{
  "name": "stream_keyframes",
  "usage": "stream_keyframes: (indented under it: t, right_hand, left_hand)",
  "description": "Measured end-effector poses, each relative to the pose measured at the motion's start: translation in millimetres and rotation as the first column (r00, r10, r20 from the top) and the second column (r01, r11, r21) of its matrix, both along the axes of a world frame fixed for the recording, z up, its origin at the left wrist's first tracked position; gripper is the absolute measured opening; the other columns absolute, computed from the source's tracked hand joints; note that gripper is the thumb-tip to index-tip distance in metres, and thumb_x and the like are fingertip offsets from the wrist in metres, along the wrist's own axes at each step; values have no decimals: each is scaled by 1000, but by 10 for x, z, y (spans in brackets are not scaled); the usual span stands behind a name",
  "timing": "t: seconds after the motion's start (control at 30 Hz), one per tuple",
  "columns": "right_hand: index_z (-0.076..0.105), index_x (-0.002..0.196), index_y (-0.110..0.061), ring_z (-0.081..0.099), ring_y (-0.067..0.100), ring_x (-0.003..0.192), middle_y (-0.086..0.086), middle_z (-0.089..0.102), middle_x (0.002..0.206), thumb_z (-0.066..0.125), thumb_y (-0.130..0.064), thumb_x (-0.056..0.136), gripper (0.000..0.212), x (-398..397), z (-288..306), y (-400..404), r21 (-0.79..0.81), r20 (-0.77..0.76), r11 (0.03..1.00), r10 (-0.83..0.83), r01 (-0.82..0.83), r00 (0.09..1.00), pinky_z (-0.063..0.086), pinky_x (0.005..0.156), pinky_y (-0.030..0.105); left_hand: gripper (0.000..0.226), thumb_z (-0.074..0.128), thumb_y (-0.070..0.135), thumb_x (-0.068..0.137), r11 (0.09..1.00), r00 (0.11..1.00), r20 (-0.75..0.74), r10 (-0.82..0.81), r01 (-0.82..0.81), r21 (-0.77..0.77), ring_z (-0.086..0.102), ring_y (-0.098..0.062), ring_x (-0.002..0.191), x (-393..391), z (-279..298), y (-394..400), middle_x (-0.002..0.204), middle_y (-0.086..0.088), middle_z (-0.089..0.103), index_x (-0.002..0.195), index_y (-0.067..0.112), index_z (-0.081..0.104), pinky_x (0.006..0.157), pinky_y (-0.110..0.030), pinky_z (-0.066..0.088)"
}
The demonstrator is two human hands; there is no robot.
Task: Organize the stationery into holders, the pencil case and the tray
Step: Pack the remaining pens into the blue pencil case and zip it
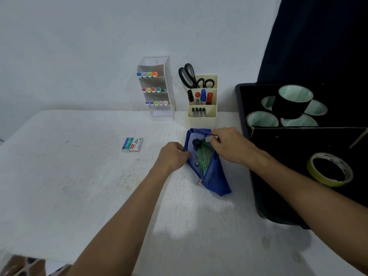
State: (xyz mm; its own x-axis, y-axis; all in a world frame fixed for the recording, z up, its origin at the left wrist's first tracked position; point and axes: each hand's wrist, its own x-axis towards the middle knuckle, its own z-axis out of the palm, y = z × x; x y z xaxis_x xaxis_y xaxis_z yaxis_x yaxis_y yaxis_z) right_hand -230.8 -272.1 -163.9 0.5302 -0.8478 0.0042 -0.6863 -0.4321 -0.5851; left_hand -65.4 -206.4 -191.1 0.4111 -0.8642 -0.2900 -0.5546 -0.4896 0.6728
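Observation:
A blue mesh pencil case [214,176] lies unzipped on the white table, with green pencils and a black item showing inside. My left hand [172,156] pinches the case's left edge. My right hand [231,145] holds a small pale item, perhaps an eraser [208,139], at the mouth of the case. A box of staples [132,144] lies on the table to the left of the case. At the back stand a clear tiered holder [167,108] with coloured markers and a cream holder [203,120] with scissors, markers and pens.
A black tray [242,108] on the right holds several black tape rolls [290,104] and a yellow tape roll [329,169]. A dark curtain hangs behind it. The wall runs along the table's back edge.

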Motion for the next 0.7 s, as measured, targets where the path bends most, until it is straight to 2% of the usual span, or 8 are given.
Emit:
stream_keyframes:
  t: [0.13,0.2,0.27,0.33,0.4,0.47,0.53,0.7]
  right_hand:
    - [66,95,-6,62,23,76,11,65,90,41,-24,98,31,7,7,11,5,0,1000,0,0,1000,55,68,36]
    - [65,95,-7,62,23,76,11,64,91,40,-23,98,30,10,10,15,12,3,1000,2,-2,1000,53,67,33]
    - [66,94,-6,62,23,77,11,64,90,40,-22,98,30,7,19,2,14,7,1000,2,-2,1000,53,66,34]
    - [65,87,-5,61,23,72,11,64,82,40,-20,97,31,-1,50,-17,20,25,1000,-1,0,1000,50,60,32]
    - [65,84,-4,61,22,63,11,64,74,40,-18,97,32,-12,99,-26,63,84,998,-2,-4,996,51,51,30]
    - [67,91,-5,60,16,54,9,64,71,42,-18,98,30,-19,139,-13,111,126,994,11,-25,992,47,42,20]
    - [68,102,-8,58,11,52,5,63,71,43,-18,98,28,-17,149,16,127,125,991,33,-49,992,41,39,12]
    - [65,117,-10,58,5,54,-4,62,71,46,-20,98,28,-15,153,58,166,117,981,78,-97,990,40,40,8]
  left_hand:
    - [15,60,18,86,1000,1000,12,-14,14,-10,49,-16,54,-40,18,-50,69,-9,56,78,7,61,52,-23,39]
    - [15,58,17,88,1000,1000,-11,-28,28,5,52,-18,53,-54,66,-80,68,-10,58,78,6,59,52,-24,43]
    - [13,58,17,89,1000,987,-159,-11,10,-6,60,-20,55,-61,152,-110,71,-10,64,85,5,61,52,-26,50]
    - [11,58,14,90,998,941,-336,43,-57,-32,61,-19,56,-70,276,-125,74,-11,66,93,6,63,50,-26,50]
    - [11,57,13,90,989,909,-406,99,-135,-61,60,-20,55,-71,375,-123,75,-12,66,93,6,64,48,-25,50]
    - [10,55,13,90,984,914,-391,112,-157,-85,58,-19,54,-80,430,-114,74,-11,65,92,8,64,46,-24,50]
    - [12,54,11,91,984,903,-418,97,-149,-95,56,-19,50,-102,456,-98,70,-10,63,96,6,63,46,-24,50]
    - [14,56,11,88,986,866,-494,79,-142,-92,52,-18,48,-99,418,-29,64,-9,61,100,5,62,50,-28,50]
